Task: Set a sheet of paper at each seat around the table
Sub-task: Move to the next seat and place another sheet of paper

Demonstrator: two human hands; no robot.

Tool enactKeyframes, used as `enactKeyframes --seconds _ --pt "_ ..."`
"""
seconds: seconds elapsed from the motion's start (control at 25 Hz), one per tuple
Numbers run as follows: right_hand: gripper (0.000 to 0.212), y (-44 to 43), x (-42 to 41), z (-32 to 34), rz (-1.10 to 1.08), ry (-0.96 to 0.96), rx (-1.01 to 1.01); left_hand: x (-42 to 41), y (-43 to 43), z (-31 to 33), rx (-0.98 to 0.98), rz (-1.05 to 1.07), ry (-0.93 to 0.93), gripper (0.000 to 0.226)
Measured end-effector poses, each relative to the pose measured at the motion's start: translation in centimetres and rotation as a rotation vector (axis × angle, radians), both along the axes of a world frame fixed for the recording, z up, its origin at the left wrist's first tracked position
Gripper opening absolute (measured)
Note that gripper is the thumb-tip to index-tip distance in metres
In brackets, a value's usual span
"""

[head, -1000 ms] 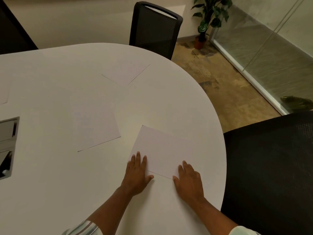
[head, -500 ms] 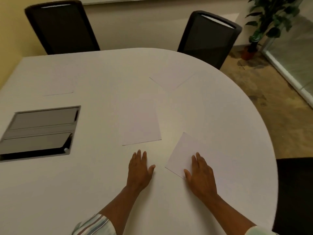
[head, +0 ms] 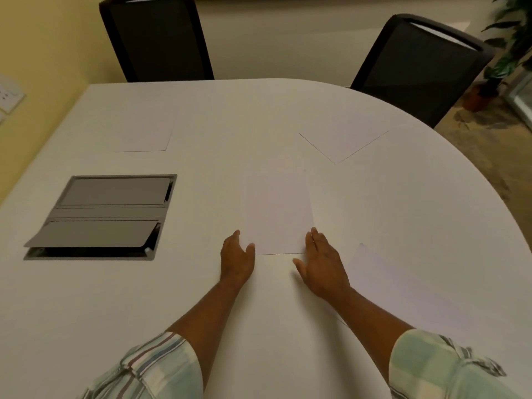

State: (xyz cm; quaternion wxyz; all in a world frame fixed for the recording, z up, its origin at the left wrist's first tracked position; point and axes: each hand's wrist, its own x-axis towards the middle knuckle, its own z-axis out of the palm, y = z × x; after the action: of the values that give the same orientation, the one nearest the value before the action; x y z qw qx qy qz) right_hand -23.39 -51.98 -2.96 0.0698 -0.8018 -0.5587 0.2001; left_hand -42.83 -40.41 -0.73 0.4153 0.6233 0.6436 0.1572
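White paper, the middle sheet, lies flat on the table between two hands. Left hand touches its near left corner, right hand its near right corner, fingers loose and spread, gripping nothing. Other sheets lie far left, far right and near right, facing black chairs.

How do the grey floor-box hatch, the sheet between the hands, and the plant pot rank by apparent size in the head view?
1. Grey hatch, largest.
2. Sheet between the hands.
3. Plant pot, smallest, though it stands farthest away, so that is only how it looks.
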Motion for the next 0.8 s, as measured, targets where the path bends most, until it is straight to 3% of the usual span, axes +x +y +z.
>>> enactKeyframes --seconds 0.24,0.36,0.48,0.64,0.8 --pt "0.088 3.0 -0.1 -1.7 0.095 0.016 -0.152 0.9 3.3 -0.6 -0.245 0.306 -0.198 0.050" --pt "0.088 2.7 -0.5 -2.3 0.101 0.016 -0.161 1.3 4.5 -0.6 -0.326 0.397 -0.308 0.005" --pt "0.085 2.0 -0.9 -2.3 0.112 -0.004 -0.137 1.6 5.3 -0.4 -0.374 0.347 -0.306 0.016" --pt "0.082 0.5 -2.1 -2.3 0.141 -0.035 -0.129 1.8 5.5 -0.2 -0.310 0.273 -0.238 0.011" --pt "0.080 -0.6 -2.8 -2.1 0.150 -0.024 -0.106 1.8 4.7 -0.3 -0.247 0.227 -0.174 0.030"
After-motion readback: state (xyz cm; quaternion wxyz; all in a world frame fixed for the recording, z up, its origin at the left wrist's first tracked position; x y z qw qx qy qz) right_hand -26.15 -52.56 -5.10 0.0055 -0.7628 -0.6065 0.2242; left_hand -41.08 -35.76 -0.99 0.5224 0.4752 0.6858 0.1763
